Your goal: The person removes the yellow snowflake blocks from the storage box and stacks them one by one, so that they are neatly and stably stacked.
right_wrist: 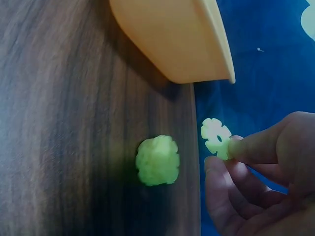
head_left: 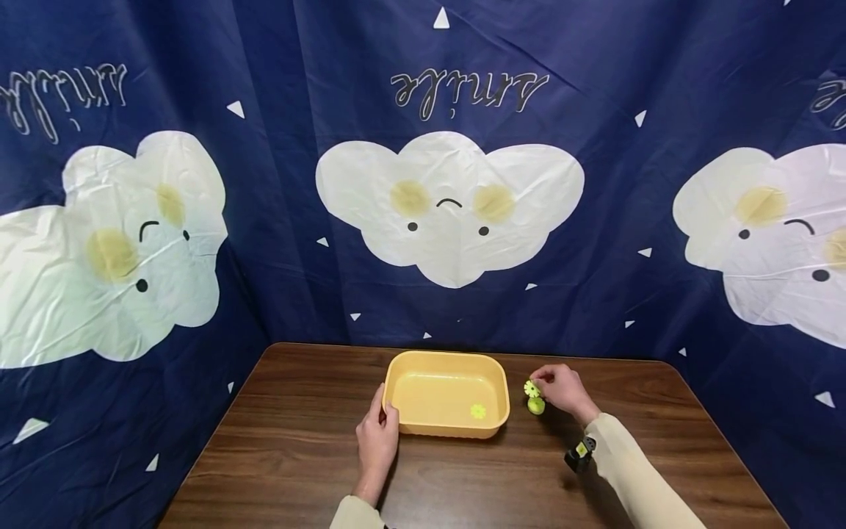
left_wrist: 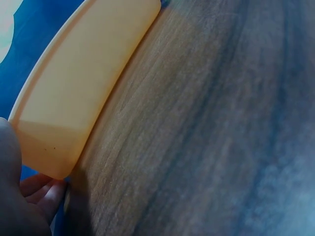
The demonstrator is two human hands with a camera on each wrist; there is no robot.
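A yellow rectangular plastic basin (head_left: 439, 430) stands on the table. My left hand (head_left: 378, 443) grips its left end; in the left wrist view the thumb (left_wrist: 7, 147) lies at the rim and the fingertips (left_wrist: 49, 196) reach to the lower corner. To the right of the basin, my right hand (head_left: 563, 388) pinches a thin yellow-green flower-shaped disc (right_wrist: 214, 133), notched round the edge with a hole in its middle. Close below it on the table sits a small yellow-green stack of notched pieces (right_wrist: 158, 161). Another flower-shaped disc (head_left: 478, 411) lies inside the basin, near its right front corner.
The dark brown wooden table (head_left: 297, 433) has a blue curtain (head_left: 277, 220) with white clouds behind it and along its sides. A small black device (head_left: 580, 454) is strapped at the right wrist.
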